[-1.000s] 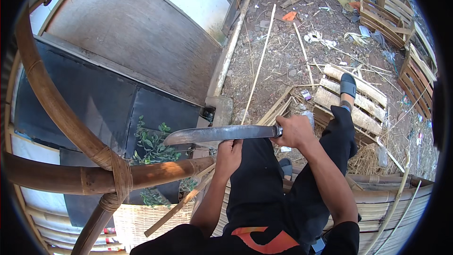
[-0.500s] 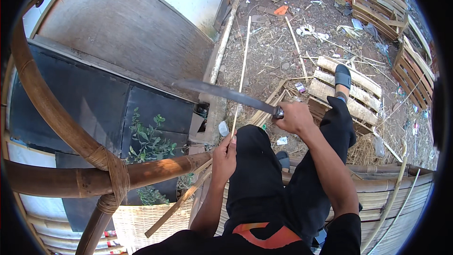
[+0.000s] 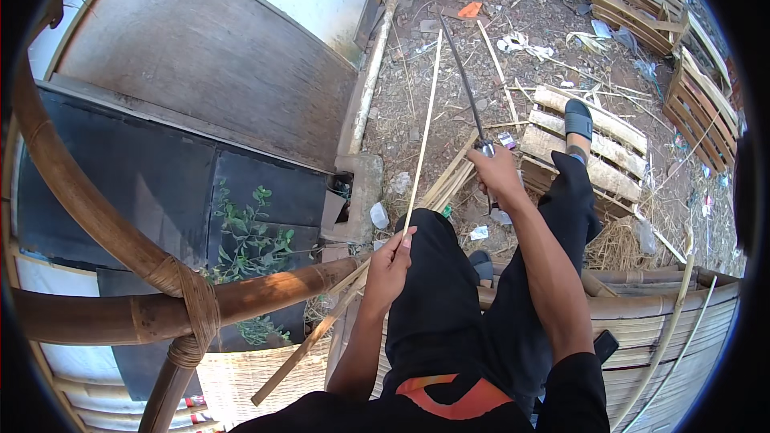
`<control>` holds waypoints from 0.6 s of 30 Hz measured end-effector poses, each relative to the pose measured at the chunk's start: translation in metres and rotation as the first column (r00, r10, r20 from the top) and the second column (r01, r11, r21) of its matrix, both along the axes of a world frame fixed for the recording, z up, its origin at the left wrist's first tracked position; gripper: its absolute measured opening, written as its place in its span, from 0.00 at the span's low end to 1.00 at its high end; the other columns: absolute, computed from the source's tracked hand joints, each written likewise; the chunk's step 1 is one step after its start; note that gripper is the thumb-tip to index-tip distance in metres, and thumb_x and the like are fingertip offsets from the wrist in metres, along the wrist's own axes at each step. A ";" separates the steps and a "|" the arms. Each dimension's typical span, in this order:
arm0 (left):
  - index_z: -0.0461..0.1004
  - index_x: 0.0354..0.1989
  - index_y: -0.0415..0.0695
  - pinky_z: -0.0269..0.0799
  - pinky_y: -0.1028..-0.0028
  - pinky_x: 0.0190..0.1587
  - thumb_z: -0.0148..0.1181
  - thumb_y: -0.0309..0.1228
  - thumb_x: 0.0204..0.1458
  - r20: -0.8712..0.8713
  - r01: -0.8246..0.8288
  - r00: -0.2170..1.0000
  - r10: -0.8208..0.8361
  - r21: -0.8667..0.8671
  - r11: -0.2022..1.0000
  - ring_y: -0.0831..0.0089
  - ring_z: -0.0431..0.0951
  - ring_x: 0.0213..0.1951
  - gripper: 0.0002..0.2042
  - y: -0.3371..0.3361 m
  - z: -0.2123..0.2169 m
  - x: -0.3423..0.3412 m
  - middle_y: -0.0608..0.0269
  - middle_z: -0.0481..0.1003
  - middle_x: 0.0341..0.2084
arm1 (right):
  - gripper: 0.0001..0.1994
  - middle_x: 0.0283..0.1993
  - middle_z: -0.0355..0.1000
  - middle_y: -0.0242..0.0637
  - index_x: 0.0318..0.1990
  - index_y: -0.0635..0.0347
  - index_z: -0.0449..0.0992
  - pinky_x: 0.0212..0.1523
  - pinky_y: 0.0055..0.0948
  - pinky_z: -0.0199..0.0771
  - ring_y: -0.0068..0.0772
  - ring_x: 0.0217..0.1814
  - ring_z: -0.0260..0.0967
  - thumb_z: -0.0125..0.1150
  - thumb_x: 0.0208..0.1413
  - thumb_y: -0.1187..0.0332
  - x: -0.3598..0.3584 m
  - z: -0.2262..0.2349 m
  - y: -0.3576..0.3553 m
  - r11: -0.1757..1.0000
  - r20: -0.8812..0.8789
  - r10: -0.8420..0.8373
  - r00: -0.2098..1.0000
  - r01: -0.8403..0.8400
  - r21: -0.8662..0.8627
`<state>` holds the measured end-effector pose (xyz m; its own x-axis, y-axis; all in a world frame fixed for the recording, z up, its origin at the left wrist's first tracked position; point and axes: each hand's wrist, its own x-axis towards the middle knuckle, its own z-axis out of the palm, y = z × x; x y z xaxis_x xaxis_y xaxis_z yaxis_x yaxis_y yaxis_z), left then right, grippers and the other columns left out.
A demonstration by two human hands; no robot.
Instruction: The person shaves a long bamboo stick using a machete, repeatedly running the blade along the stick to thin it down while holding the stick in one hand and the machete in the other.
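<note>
While the left hand (image 3: 391,265) pinches a thin strip (image 3: 425,124) extending ahead of it, the right hand (image 3: 497,173) grips a knife (image 3: 468,84) apart from that strip, which looks already split, with remaining work unclear.

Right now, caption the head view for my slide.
Right hand gripping a long knife, left hand holding a thin pale strip above littered ground.

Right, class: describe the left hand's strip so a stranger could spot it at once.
Find the black trousers low in the middle. At their left edge, the left hand grips a thin, pale strip slanting up the picture. The loose strip right of the dark blade lies on the ground; this one is held.
</note>
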<state>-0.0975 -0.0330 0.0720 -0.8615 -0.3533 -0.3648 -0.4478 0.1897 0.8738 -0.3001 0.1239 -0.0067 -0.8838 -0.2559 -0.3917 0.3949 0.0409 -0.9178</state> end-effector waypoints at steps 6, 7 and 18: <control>0.67 0.62 0.40 0.48 0.87 0.19 0.47 0.34 0.67 0.116 0.000 0.992 -0.039 0.323 0.946 0.90 0.54 0.20 0.18 0.006 0.008 -0.010 0.75 0.61 0.23 | 0.13 0.18 0.58 0.24 0.29 0.55 0.65 0.14 0.20 0.58 0.14 0.16 0.58 0.63 0.54 0.62 0.013 0.012 0.001 0.904 0.312 0.011 0.950 0.124 -0.409; 0.67 0.62 0.40 0.48 0.87 0.19 0.47 0.34 0.67 0.118 -0.005 0.992 -0.037 0.338 0.941 0.90 0.54 0.20 0.19 0.006 0.008 -0.010 0.75 0.62 0.24 | 0.15 0.17 0.57 0.23 0.29 0.59 0.69 0.16 0.20 0.57 0.14 0.14 0.55 0.67 0.52 0.58 0.015 0.022 0.004 0.898 0.355 0.001 0.935 0.155 -0.413; 0.69 0.59 0.37 0.54 0.87 0.20 0.53 0.32 0.64 0.134 -0.040 0.991 -0.026 0.465 0.884 0.90 0.57 0.20 0.18 0.030 -0.016 -0.013 0.74 0.65 0.26 | 0.12 0.15 0.58 0.21 0.31 0.55 0.69 0.14 0.20 0.57 0.14 0.12 0.55 0.69 0.51 0.66 0.014 0.020 0.011 0.807 0.382 0.065 0.922 0.177 -0.563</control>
<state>-0.1103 -0.0025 0.0556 -0.7917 -0.1204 -0.5989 -0.5651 -0.2281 0.7928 -0.2863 0.1348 0.0129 -0.7248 -0.4935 -0.4807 0.6879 -0.4802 -0.5442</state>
